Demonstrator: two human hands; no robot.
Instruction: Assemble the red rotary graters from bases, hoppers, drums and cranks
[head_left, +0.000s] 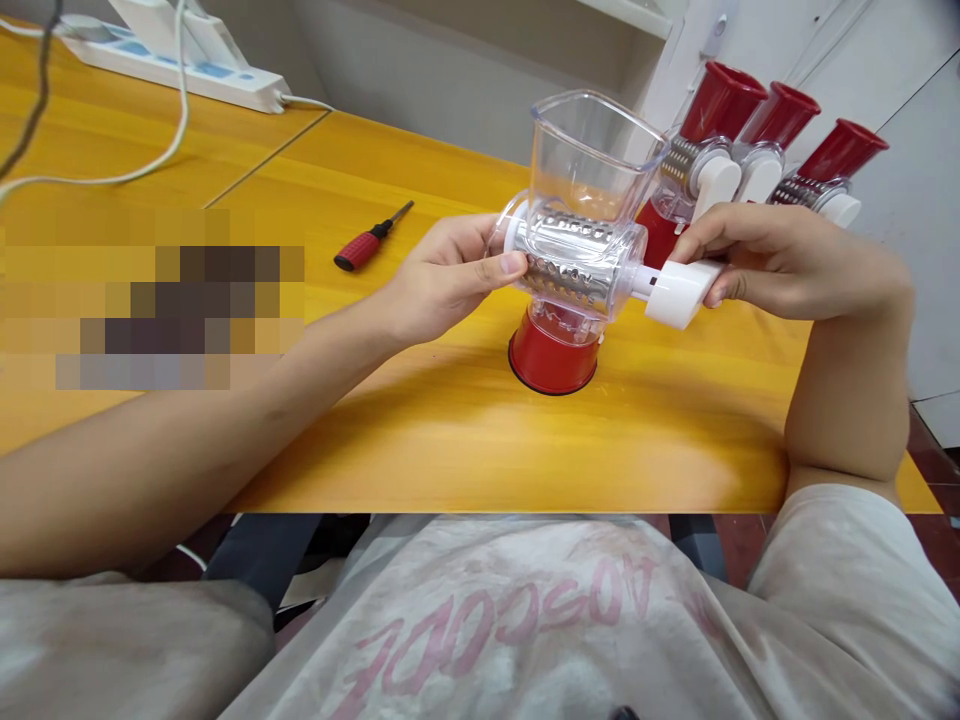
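Observation:
In front of me a rotary grater (574, 255) stands upright on its red base (553, 350). It has a clear hopper (592, 150) on top and a metal grating drum (574, 250) lying sideways in its clear housing. My left hand (457, 265) grips the drum's left end, thumb in front and fingers partly hidden behind it. On the other side my right hand (780, 255) pinches a white crank handle (681, 293), whose shaft meets the drum's right end. A small gap of shaft shows between handle and housing.
A red-handled screwdriver (364, 248) lies left of the grater. Several similar red graters (724, 100) stand behind my right hand. A white power strip (247, 88) with cables sits at the back left. The table's front edge (480, 510) is close to my body.

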